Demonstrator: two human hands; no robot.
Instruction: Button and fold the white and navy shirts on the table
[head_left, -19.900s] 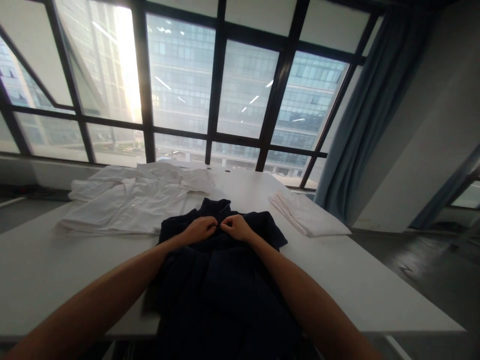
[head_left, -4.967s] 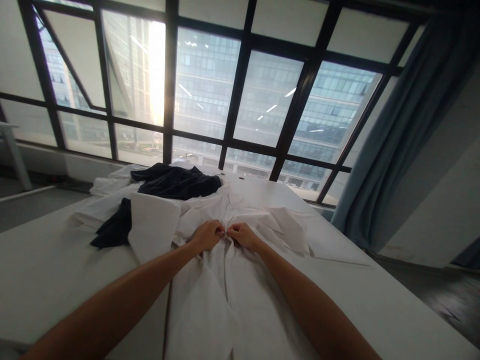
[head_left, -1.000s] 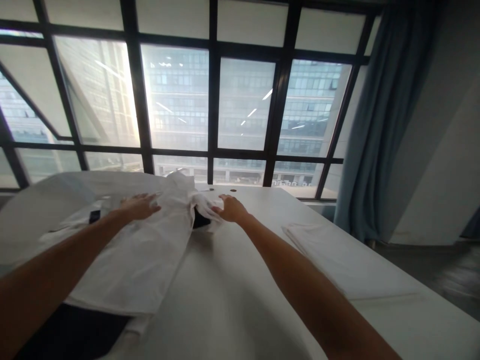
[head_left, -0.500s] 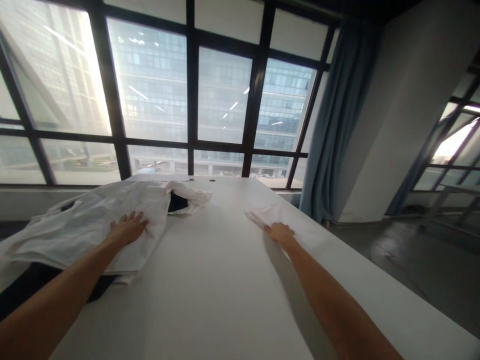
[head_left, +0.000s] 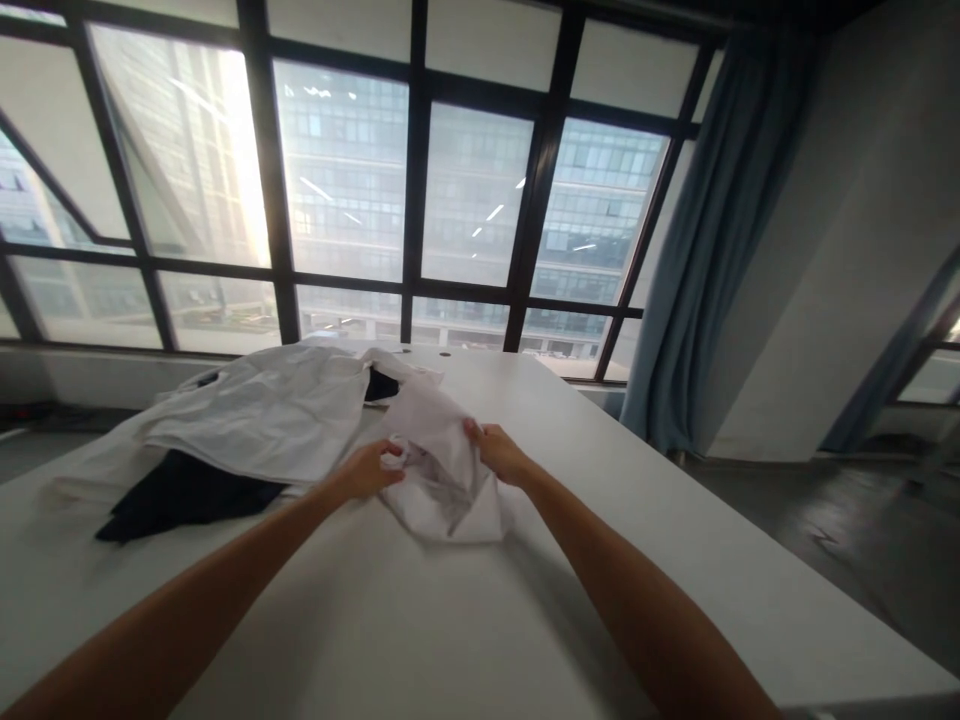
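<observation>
A pale, thin cloth [head_left: 442, 490] is held up just above the table between my two hands, rumpled and sagging in the middle. My left hand [head_left: 371, 468] is closed on a bunched part at its left side. Fingers of my right hand [head_left: 495, 450] pinch its upper right edge. Close by on the left, a white garment [head_left: 277, 410] lies spread and wrinkled, with a dark piece of cloth [head_left: 187, 495] showing from under its near edge. What kind of item the held cloth is, I cannot tell.
Everything lies on a long white table [head_left: 540, 620] whose right edge runs toward the windows. Large dark-framed windows [head_left: 480, 200] stand beyond it. A blue curtain [head_left: 697, 270] and a pale pillar [head_left: 780, 300] are at the right, above a grey floor [head_left: 825, 530].
My left hand has left the white garment and moved right. My right hand has lifted the pale cloth off the table and brought it left. Both hands now grip it. The view has turned slightly left.
</observation>
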